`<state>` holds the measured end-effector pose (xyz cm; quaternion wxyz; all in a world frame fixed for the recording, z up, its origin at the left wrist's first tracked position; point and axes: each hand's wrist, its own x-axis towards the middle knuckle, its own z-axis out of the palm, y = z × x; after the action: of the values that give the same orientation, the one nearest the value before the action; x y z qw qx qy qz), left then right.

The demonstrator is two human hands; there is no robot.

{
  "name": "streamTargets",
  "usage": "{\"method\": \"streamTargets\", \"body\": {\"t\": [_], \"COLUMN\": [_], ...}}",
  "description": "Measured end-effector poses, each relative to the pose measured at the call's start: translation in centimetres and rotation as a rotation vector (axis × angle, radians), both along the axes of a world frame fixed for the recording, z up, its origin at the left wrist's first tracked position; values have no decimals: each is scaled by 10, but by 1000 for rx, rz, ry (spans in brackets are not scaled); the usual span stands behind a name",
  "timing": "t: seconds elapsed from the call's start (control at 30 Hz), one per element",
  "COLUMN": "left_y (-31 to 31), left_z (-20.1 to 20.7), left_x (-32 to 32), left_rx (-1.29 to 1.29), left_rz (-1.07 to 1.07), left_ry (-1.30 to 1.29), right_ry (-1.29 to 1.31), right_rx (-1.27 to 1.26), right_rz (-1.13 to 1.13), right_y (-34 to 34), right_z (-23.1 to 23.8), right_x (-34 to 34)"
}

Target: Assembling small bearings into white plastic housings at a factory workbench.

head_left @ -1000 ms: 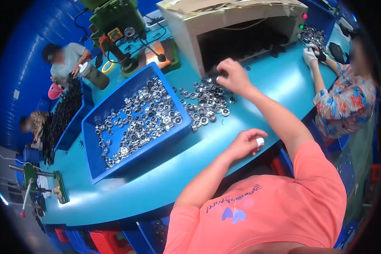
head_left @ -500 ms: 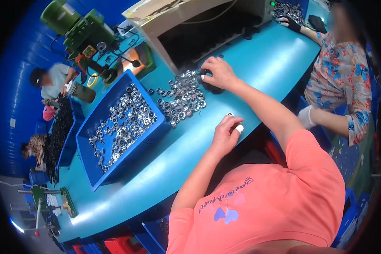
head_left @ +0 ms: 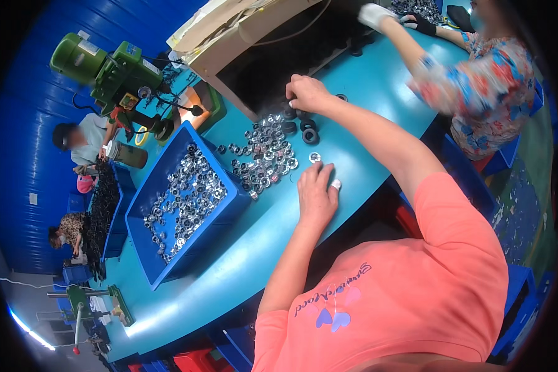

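Note:
My left hand (head_left: 317, 197) lies on the table with its fingers spread, fingertips at the near edge of a single small silver wheel (head_left: 315, 157). White covering wraps its thumb tip. Farther off, my right hand (head_left: 309, 94) has its fingers bent down and drawn together over some black rubber rings (head_left: 310, 135). What sits between those fingertips is hidden. Left of the rings spreads a loose pile of silver wheels (head_left: 268, 149) with dark centres.
A blue bin (head_left: 189, 253) of similar wheels stands left of the pile. Behind are a pale open-fronted box (head_left: 214, 69) with a dark inside and a green machine (head_left: 115, 77). A co-worker's white-gloved hand (head_left: 377, 17) reaches over the table at far right. Two more people work at left.
My left hand has moved left and its fingers have straightened; the single wheel has shifted left too. My right hand has drawn back left, uncovering black rings. The co-worker's gloved hand has swung over the table.

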<state>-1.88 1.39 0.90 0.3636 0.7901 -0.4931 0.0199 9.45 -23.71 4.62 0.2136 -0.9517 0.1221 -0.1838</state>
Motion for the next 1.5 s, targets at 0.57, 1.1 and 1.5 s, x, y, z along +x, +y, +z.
{"method": "streamTargets", "body": {"t": [0.57, 1.1, 1.5], "left_y": [16, 25, 113], "left_z": [-29, -6, -6], "left_x": [23, 10, 20], "left_rx": [-214, -378, -694], "left_rz": [52, 120, 226], "left_ry": [19, 491, 1192], "right_ry": [-352, -159, 107], "right_rx": [39, 297, 425], "right_rz": [-2, 13, 811], "right_y": [-30, -5, 148], "right_z": [-22, -2, 31], "right_x": [-31, -82, -55]}}
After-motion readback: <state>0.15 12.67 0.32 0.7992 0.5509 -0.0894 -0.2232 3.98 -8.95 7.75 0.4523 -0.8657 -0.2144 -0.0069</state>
